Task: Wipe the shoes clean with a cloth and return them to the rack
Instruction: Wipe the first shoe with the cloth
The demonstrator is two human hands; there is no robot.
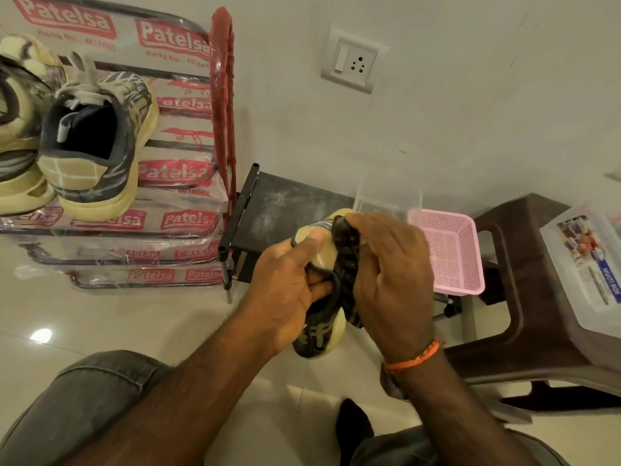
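Shoe (319, 331) gripped by left hand (285, 290); right hand (389, 274) presses cloth (346, 264) against it.

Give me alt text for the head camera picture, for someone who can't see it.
A person's left hand holds a dark shoe with a cream sole while the right hand rubs it with a dark cloth. Two more shoes sit on a plastic-wrapped rack to the left; a pink basket stands behind the hands.

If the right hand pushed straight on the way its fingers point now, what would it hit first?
The right hand points up-left over the cloth, which it already presses against the shoe. Beyond that, probably the dark low shelf; depth is unclear.
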